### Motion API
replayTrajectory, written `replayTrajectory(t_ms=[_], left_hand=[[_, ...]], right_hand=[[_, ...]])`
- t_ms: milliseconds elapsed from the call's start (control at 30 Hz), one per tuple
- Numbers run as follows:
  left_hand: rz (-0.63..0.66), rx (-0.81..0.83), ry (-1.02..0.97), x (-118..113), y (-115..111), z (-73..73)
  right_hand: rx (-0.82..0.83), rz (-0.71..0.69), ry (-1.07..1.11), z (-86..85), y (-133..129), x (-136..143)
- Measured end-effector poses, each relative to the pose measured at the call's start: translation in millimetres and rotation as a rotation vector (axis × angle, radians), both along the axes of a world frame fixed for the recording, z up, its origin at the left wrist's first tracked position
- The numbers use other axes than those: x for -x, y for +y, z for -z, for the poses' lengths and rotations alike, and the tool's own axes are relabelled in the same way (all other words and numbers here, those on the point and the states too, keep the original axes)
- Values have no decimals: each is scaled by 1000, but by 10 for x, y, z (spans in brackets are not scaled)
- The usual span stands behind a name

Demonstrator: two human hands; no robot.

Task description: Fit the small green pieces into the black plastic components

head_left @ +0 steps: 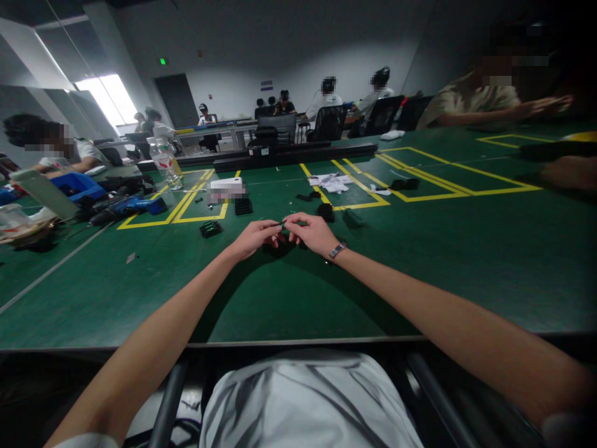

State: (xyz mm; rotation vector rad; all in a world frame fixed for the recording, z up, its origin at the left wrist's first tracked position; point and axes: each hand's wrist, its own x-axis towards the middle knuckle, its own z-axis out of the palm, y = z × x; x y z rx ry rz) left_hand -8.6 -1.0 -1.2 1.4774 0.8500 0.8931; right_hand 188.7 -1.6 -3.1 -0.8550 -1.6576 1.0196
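Note:
My left hand [261, 235] and my right hand [310, 231] meet just above the green table [298, 305]. Between their fingertips they pinch a small dark piece [282, 223], too small to name. Both hands are closed on it. Just behind my right hand sits a black ribbed block [325, 212]. To the left of my left hand lies a black and green block [211, 229], and farther back another black ribbed block [243, 206]. A thin black piece [308, 196] rests beyond my hands.
Crumpled white paper [332, 183] and a white box [226, 188] lie farther back. A blue power drill [128, 209], a blue bin [74, 185] and a clear bottle [164, 163] are at left. A co-worker [480, 99] sits at the right; more people are behind.

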Motion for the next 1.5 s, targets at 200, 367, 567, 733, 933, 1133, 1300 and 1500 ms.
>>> replayTrajectory(t_ms=[200,367,567,733,933,1133,1300,1500], left_hand=[[1,-3,-1,4,0,4],[2,0,2,5,3,6],[12,-20,8,8,5,11],[15,-19,1,7,7,15],[7,-16,-12,2,-9,5],[15,-23,-3,8,-2,6],[12,-29,2,7,1,10],[15,-28,5,8,-2,4]], right_hand=[[-23,1,-16,11,9,-4],[-52,-8,-24,15,16,-14],[-65,-8,-25,26,15,-13],[-77,-11,-26,46,29,-12],[-92,-11,-32,40,28,-16],[-94,-14,-31,43,27,-21],[-98,-14,-43,46,28,-24],[-102,-11,-42,27,14,-17]])
